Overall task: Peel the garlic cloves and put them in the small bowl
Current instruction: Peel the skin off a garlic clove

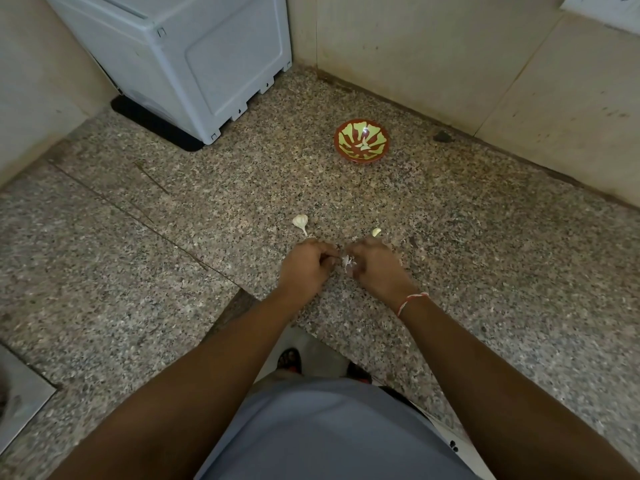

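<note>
Head view: left hand (306,263) and right hand (375,268) each grip, pinching, the garlic clove (346,261) held between them.

- small bowl (362,142): red-brown rim and outside, yellow-green inside with red-brown streaks fanning outward
- garlic bulb (300,222): pale cream-white
- loose garlic clove (376,232): pale yellowish
- countertop (450,244): speckled granite, grey-beige with dark flecks
- appliance (194,53): plain white, on a black mat (152,124)
- wrist thread (410,301): red and white
- shirt (322,434): grey-blue
- wall tiles (433,53): plain beige
</note>
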